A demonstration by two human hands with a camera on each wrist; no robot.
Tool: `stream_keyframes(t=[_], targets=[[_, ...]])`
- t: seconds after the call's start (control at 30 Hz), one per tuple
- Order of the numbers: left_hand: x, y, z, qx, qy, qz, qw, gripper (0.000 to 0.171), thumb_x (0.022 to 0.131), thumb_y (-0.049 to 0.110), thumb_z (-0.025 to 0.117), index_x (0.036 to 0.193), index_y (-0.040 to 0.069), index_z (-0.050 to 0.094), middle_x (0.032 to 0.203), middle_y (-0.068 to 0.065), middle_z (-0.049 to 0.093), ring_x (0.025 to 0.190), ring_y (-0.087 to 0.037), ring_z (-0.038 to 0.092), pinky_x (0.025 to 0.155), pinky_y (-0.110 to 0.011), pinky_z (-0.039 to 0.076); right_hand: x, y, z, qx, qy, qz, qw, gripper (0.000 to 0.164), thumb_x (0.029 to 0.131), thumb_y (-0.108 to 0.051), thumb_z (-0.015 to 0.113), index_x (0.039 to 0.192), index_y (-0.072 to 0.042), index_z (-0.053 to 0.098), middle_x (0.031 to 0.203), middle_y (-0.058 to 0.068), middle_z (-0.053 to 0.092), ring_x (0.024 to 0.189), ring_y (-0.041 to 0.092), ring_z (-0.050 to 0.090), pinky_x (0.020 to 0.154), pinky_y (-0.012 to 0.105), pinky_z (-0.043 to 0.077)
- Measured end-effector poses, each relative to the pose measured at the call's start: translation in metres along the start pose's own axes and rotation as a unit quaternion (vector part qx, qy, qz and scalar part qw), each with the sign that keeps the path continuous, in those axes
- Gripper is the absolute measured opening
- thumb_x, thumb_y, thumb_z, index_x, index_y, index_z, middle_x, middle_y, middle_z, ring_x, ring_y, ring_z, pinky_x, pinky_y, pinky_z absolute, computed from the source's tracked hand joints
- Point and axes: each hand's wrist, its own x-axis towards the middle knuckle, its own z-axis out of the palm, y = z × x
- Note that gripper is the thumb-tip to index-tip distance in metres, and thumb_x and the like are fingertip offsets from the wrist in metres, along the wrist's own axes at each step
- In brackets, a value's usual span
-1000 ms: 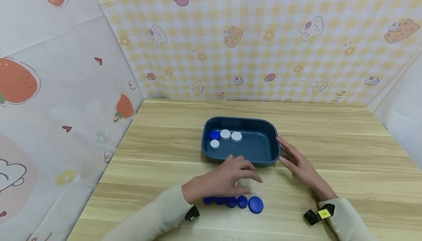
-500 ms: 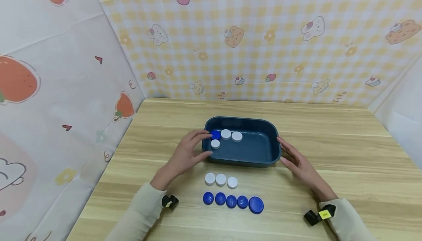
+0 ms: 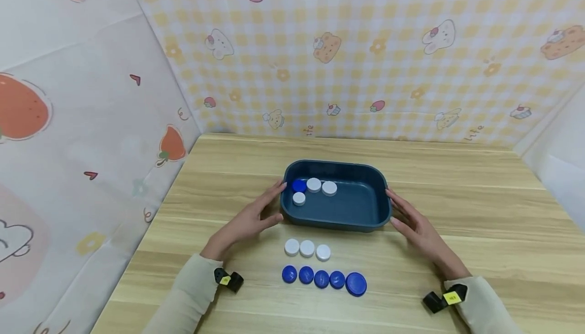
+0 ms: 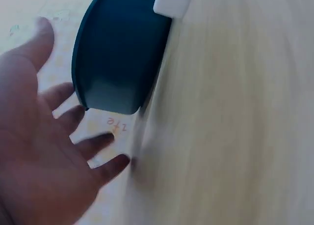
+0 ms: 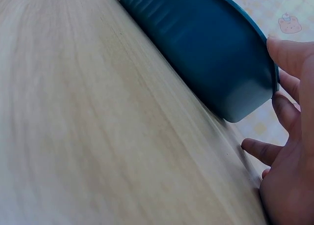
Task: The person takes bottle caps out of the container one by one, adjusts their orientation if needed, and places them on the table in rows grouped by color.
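A dark teal rectangular tub [image 3: 340, 217] stands on the table with three white bottle caps and one blue bottle cap [image 3: 299, 186] toward its left end. My left hand [image 3: 247, 221] is at the tub's left end, fingers spread, with fingertips by the rim. At the opposite end my right hand [image 3: 422, 235] rests its fingertips and thumb against the wall and rim, also seen in the right wrist view. Before the tub lie three white caps [image 3: 307, 248] in a row. Nearer me runs a row of several blue caps [image 3: 322, 279], ending in a larger blue cap [image 3: 356, 284].
The wooden table [image 3: 183, 253] carries everything. A yellow checked cloth [image 3: 347, 70] hangs behind its back edge, and a white printed cloth [image 3: 91, 136] covers the left side. A black wrist camera [image 3: 229, 279] is strapped to each sleeve.
My left hand has moved left from above the cap rows to the tub's left end, uncovering the white row. The right hand stays at the right end.
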Motion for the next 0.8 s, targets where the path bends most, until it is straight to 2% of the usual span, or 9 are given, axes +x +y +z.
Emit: stream_keyframes(t=[0.1, 0.23, 0.33, 0.57, 0.8], targets=[[0.000, -0.006, 0.003, -0.028, -0.002, -0.009, 0.9996, 0.073, 0.094, 0.031, 0.062, 0.152, 0.035, 0.019, 0.159, 0.001, 0.010, 0.143, -0.022, 0.013, 0.110, -0.050, 0.018, 0.001, 0.000, 0.001, -0.002, -0.001, -0.004, 1.000, 0.060, 0.098, 0.002, 0.046, 0.152, -0.010, 0.025, 0.157, 0.008, 0.019, 0.136, 0.008, 0.032, 0.101, 0.018, 0.032], [0.002, -0.013, 0.007, -0.087, 0.014, -0.005, 0.9961, 0.068, 0.095, 0.021, 0.061, 0.152, 0.029, 0.024, 0.159, -0.001, 0.011, 0.144, -0.020, 0.012, 0.111, -0.050, 0.015, 0.001, 0.001, 0.002, 0.003, -0.001, -0.003, 1.000, 0.059, 0.098, 0.003, 0.046, 0.152, -0.011, 0.025, 0.157, 0.007, 0.019, 0.136, 0.008, 0.031, 0.102, 0.018, 0.031], [0.003, -0.014, 0.008, -0.116, 0.022, 0.009, 0.9930, 0.067, 0.095, 0.013, 0.061, 0.152, 0.024, 0.027, 0.159, -0.001, 0.012, 0.144, -0.018, 0.013, 0.112, -0.048, 0.014, 0.001, 0.001, 0.002, 0.003, -0.001, -0.003, 1.000, 0.060, 0.098, 0.003, 0.046, 0.152, -0.012, 0.025, 0.157, 0.007, 0.019, 0.136, 0.009, 0.031, 0.102, 0.019, 0.031], [0.004, -0.008, 0.014, -0.094, 0.018, 0.004, 0.9954, 0.073, 0.094, 0.026, 0.063, 0.153, 0.027, 0.021, 0.160, 0.008, 0.004, 0.144, -0.014, 0.005, 0.112, -0.048, 0.012, 0.001, 0.001, -0.001, 0.000, -0.002, -0.006, 1.000, 0.060, 0.097, 0.004, 0.046, 0.152, -0.010, 0.025, 0.157, 0.009, 0.019, 0.136, 0.008, 0.032, 0.102, 0.019, 0.032], [0.004, -0.007, 0.017, -0.109, 0.022, 0.022, 0.9935, 0.073, 0.093, 0.013, 0.063, 0.154, 0.019, 0.021, 0.159, 0.007, 0.004, 0.144, -0.016, 0.005, 0.112, -0.048, 0.011, 0.000, 0.000, -0.001, 0.011, -0.008, 0.001, 1.000, 0.061, 0.097, 0.004, 0.046, 0.152, -0.011, 0.025, 0.158, 0.006, 0.018, 0.137, 0.009, 0.031, 0.103, 0.020, 0.031]])
